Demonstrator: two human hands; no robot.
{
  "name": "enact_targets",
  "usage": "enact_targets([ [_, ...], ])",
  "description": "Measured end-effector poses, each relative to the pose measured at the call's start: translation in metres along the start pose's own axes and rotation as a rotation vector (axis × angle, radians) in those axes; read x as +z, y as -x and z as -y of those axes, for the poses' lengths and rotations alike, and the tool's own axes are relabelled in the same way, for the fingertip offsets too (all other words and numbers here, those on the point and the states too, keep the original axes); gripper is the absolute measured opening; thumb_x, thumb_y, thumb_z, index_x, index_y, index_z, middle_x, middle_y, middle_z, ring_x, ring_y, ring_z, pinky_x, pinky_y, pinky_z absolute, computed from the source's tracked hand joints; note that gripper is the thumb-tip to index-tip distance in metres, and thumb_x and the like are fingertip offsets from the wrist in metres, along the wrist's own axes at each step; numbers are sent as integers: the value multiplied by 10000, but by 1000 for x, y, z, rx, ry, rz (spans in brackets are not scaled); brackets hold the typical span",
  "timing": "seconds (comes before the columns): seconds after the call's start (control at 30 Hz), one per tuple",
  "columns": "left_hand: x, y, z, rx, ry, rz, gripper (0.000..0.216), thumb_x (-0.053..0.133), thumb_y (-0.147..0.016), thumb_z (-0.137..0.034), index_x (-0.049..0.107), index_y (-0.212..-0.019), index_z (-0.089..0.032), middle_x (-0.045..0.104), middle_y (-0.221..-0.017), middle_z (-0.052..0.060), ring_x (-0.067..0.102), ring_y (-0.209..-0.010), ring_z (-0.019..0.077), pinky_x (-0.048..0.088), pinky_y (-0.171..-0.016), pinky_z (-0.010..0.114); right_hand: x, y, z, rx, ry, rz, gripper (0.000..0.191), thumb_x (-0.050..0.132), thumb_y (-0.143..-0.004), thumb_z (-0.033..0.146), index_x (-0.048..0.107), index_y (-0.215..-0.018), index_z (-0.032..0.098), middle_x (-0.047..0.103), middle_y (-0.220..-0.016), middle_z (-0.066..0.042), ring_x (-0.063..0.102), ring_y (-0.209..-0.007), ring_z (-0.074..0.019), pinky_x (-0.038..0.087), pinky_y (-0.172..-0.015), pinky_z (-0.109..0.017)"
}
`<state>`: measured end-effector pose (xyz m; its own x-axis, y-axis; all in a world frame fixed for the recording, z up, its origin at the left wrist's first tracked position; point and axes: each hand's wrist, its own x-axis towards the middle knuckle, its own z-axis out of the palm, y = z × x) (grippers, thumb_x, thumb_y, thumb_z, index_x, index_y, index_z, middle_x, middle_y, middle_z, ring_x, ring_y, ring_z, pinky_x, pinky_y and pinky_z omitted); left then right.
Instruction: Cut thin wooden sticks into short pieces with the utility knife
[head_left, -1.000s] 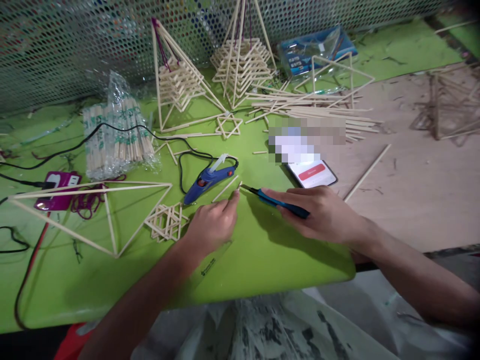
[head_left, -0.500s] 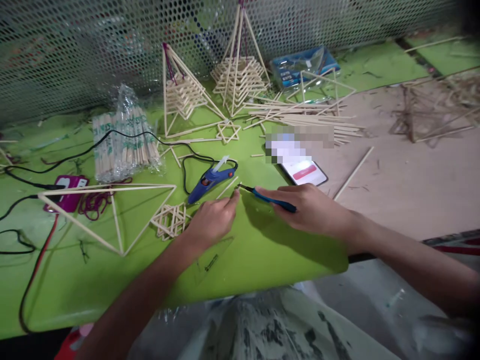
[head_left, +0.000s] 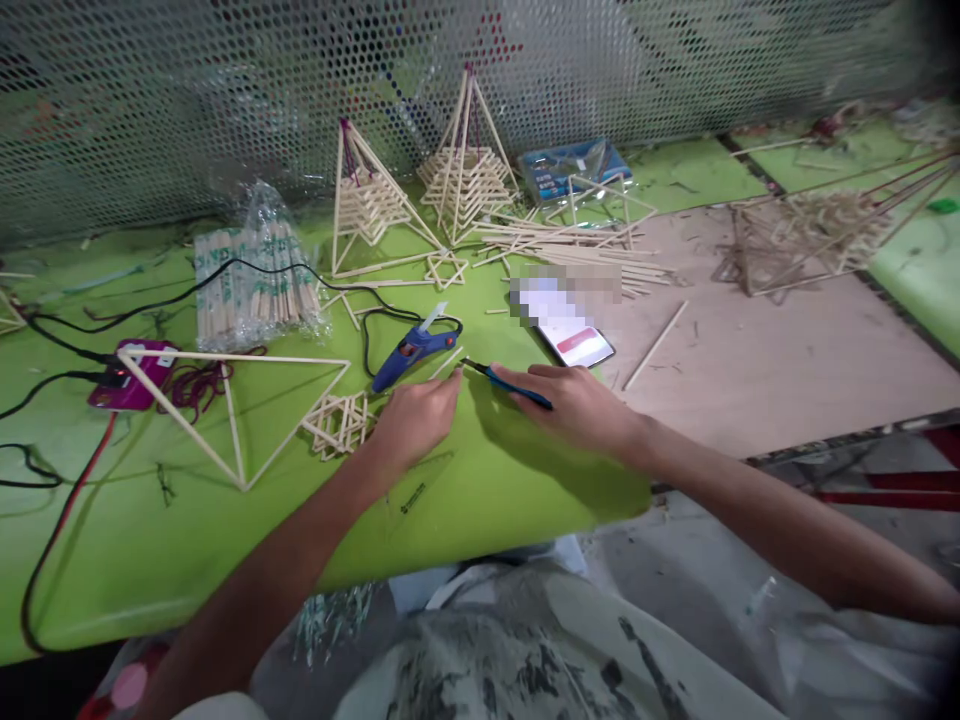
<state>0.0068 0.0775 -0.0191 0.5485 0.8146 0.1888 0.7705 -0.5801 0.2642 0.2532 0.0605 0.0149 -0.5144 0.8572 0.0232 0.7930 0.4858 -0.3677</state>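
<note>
My left hand (head_left: 416,415) is closed, its fingertips pressing a thin wooden stick (head_left: 448,362) against the green tabletop. Wrapped around a blue-handled craft knife (head_left: 525,390), my right hand (head_left: 589,405) points the blade at the stick's near end, beside my left fingertip. Just behind my left hand lies a blue glue gun (head_left: 409,355) with a clear glue stick poking out. Left of that hand are a star-shaped stick piece (head_left: 337,425) and a large triangular stick frame (head_left: 184,422). A phone (head_left: 592,345) with its screen lit lies beyond my right hand.
Two stick pyramids (head_left: 469,195) stand at the back by a perforated metal screen (head_left: 285,90). Loose sticks (head_left: 577,245) are piled behind the phone. Bagged chopsticks (head_left: 255,285), a purple box (head_left: 135,378) and black cables occupy the left. One stick (head_left: 656,345) lies on the wooden board.
The head view has shifted, bringing more of the right side into sight. Both hands keep nearly the same pose, with the knife tip still at the stick.
</note>
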Motion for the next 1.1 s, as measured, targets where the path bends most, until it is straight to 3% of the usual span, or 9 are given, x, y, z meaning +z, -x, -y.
enact_targets([
  [0.57, 2, -1, -7, -15, -80, 104, 412, 375, -954, -113, 583, -1309, -99, 735, -825, 97, 653, -606, 158, 504, -548, 263, -2, 8, 4, 4, 22, 8, 471, 392, -987, 297, 456, -1449, 229, 718, -924, -68, 629, -655, -150, 433, -605, -286],
  [1.1, 2, -1, -8, -20, -140, 139, 472, 373, -919, -102, 534, -1363, -112, 728, -852, 110, 677, -664, 196, 530, -605, 313, 1, 15, 9, 33, 54, 28, 499, 368, -988, 315, 413, -1477, 225, 725, -909, -81, 647, -644, -182, 474, -601, -320],
])
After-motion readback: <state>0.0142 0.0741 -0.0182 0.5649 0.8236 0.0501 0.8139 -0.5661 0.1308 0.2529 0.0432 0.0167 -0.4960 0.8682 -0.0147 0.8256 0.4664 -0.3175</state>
